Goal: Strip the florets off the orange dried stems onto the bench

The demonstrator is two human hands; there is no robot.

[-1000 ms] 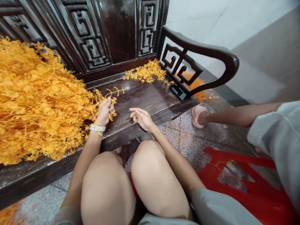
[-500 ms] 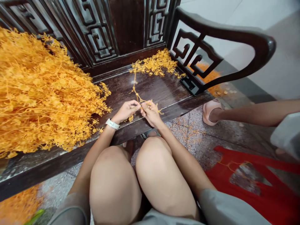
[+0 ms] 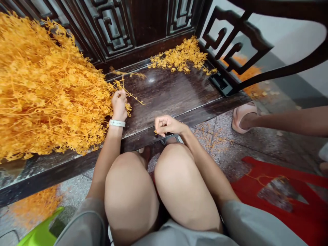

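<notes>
Where the person's bare knees end, both hands rest on the front of a dark wooden bench (image 3: 176, 97). The right hand (image 3: 167, 125) sits at the very edge of the seat, just above the right knee. Its fingers are curled in, and thumb and fingertips are pressed on a tiny orange bit (image 3: 155, 132) that pokes out beneath them. The left hand (image 3: 119, 104), with a pale band (image 3: 117, 123) on its wrist, lies a little further in. It is closed in a fist round a sprig (image 3: 129, 95) of thin orange stems, which fan up and to the right out of the fist. This hand touches the rim of the pile (image 3: 48, 89), a big tangle of the same orange stuff covering the left of the seat.

A red stool (image 3: 279, 208) stands on the floor to the right, and beyond it another person's foot in a pink slipper (image 3: 242, 114) is planted by the bench corner. A smaller heap (image 3: 181, 58) of orange pieces lies at the back of the seat, against the carved backrest (image 3: 115, 27) and near the armrest (image 3: 241, 37).
</notes>
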